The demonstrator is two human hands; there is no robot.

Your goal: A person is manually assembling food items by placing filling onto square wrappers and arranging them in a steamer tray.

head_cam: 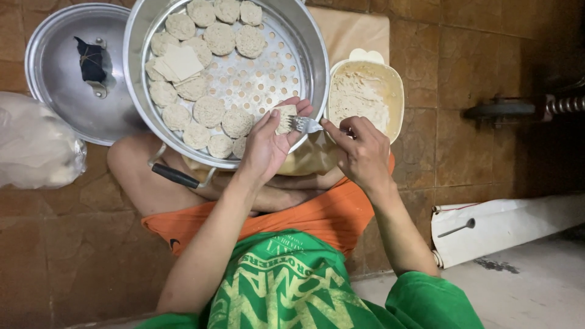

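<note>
I note a round metal steamer tray (292, 45), perforated, resting on my lap, its floor ringed with pale dumplings (209, 111) and a few flat wrappers (180, 63). A metal lid (73, 67) lies on the tiled floor to its left, beside a clear plastic bag (36, 146). A cream bowl of filling (364, 91) sits touching the tray's right rim. My left hand (265, 146) is closed around one half-filled dumpling (284, 117) above the tray's near edge. My right hand (361, 152) pinches a fork (306, 125), its tines touching that dumpling.
</note>
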